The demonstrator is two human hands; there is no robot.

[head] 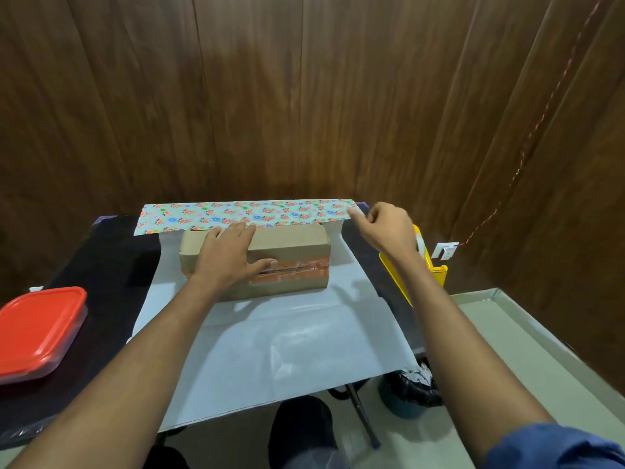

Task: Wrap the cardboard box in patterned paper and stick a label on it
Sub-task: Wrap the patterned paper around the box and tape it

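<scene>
Backing the black table [111, 262], dark wood-panelled walls [270, 96]; cardboard box [291, 245] on the patterned paper [236, 214], white side up, far edge folded toward the box; left hand [230, 255] flat, fingers spread, on the box top; right hand [389, 228] pinching the fold's right end.

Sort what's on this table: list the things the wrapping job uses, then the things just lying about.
In use:
cardboard box
patterned paper
tape dispenser
left hand, flat on the box
right hand, pinching the paper's far edge

Lying about:
red-lidded container
</scene>
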